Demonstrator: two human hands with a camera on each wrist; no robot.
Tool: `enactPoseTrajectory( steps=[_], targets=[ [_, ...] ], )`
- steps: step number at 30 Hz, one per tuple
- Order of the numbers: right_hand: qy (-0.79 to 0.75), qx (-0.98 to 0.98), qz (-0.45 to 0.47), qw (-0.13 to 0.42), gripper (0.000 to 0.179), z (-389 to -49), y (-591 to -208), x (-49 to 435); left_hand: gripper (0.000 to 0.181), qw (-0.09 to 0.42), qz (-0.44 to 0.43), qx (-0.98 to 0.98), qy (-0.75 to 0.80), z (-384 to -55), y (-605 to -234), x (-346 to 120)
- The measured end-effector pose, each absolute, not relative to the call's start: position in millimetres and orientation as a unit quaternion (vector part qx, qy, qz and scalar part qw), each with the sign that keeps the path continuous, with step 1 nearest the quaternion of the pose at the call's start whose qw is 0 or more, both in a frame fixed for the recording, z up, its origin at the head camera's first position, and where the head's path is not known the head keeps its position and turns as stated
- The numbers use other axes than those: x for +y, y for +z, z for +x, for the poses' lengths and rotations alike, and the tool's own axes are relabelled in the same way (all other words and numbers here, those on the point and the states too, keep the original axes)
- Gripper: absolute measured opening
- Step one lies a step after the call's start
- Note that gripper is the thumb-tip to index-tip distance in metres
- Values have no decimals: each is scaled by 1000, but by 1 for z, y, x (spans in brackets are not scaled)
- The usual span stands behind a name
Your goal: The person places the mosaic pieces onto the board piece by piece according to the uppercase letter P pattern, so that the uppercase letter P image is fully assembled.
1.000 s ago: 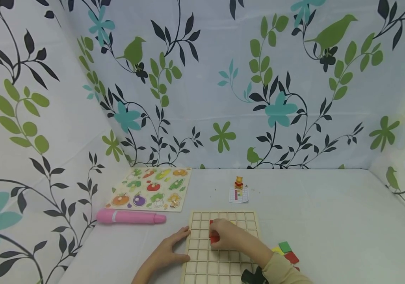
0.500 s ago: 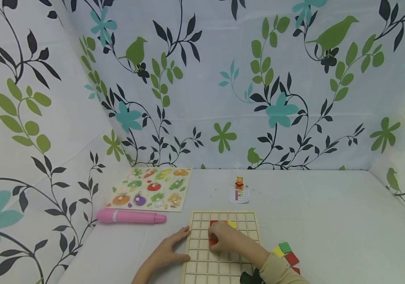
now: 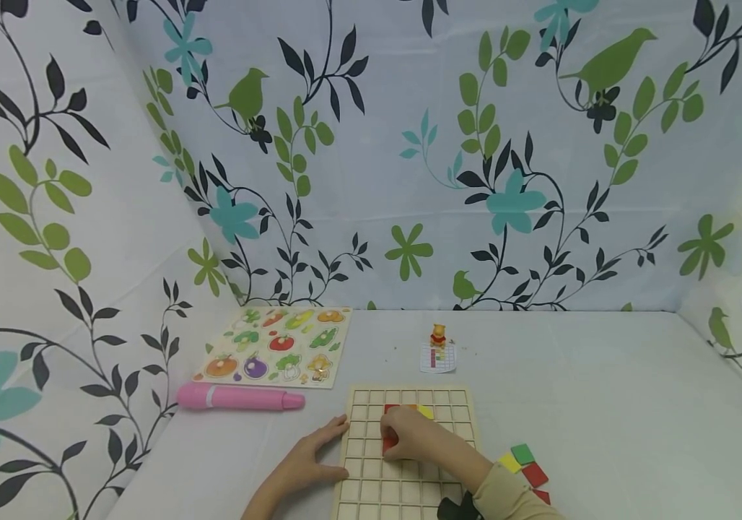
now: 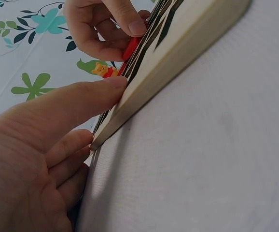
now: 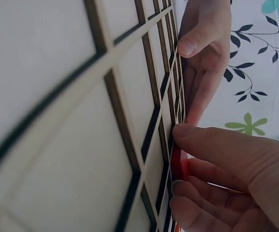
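Observation:
A pale wooden grid board [image 3: 359,491] lies flat on the table. My left hand [image 3: 302,462] is at its left side, fingers and thumb fairly straight; in the left wrist view the thumb [image 4: 98,94] touches the board's edge. Over the grid, my right hand [image 3: 419,437] pinches a red square tile [image 5: 179,164], set low against the cells between thumb and curled fingers, which partly cover it. Just beyond that hand, a row of tiles sits in the grid: a red one [image 3: 391,409], an orange one, partly hidden, and a yellow one [image 3: 426,412].
Right of the board lie loose tiles: green [image 3: 522,453], yellow [image 3: 510,462] and red [image 3: 534,474]. A small bear figurine [image 3: 437,334] stands by a printed card [image 3: 437,359] behind the board. At left are a vegetable puzzle board [image 3: 306,332] and a pink pen-shaped object [image 3: 247,398].
My right hand has shifted slightly left and toward me, so more of the orange and yellow tiles shows. The left hand has stayed in place at the board's edge.

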State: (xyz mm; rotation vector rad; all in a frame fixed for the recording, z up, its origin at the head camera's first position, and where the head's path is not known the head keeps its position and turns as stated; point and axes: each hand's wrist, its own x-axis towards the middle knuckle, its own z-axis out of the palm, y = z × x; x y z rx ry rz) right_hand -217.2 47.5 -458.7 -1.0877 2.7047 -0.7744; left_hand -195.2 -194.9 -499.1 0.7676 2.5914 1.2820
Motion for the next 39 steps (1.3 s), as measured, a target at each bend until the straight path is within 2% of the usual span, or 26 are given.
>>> enactPoseTrajectory(
  steps=[16,23,31,39],
  targets=[
    [-237,898,-366,52,20,-216,-458,50,73,80,252,868,421,-194,-499,-195],
    [-261,887,-379,48,12,-213,-447,60,68,49,286,864,412,-194,-499,-197],
    [-279,866,-414,17,10,-200,-432,87,71,83,249,868,423,-191,-496,-193],
    [-282,878,-386,17,18,-191,-416,115,68,92,245,862,435,-179,-465,-184]
  ],
)
